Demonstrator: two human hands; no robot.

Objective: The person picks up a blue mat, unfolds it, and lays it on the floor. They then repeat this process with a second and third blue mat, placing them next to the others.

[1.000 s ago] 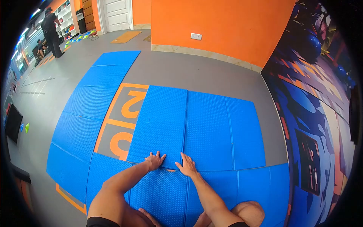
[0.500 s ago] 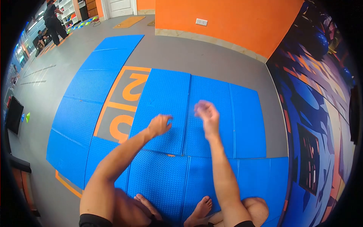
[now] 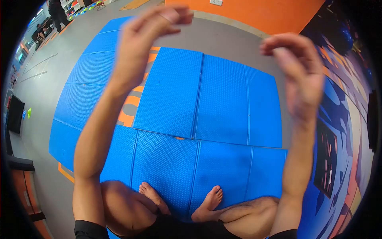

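Observation:
My left hand [image 3: 145, 38] is raised at the upper left, blurred, fingers bent loosely and apart, with nothing in it. On the right, my right hand [image 3: 300, 69] is also lifted, its fingers curved and the palm turned inward, holding nothing. Neither hand touches anything. Blue textured mats [image 3: 171, 91] lie on the floor below them. My bare feet [image 3: 213, 199] rest on the nearer mats, knees bent out to the sides.
An orange wall [image 3: 254, 14] stands ahead, and a patterned wall [image 3: 342, 119] runs along the right. Two people are at the far upper left, one standing [image 3: 58, 14], one low down [image 3: 41, 31]. Small coloured cones [image 3: 29, 112] sit at the left. Grey floor surrounds the mats.
Both hands have risen and spread apart, the left up and leftward, the right up and to the right. They look larger and nearer the camera. The view has tilted down.

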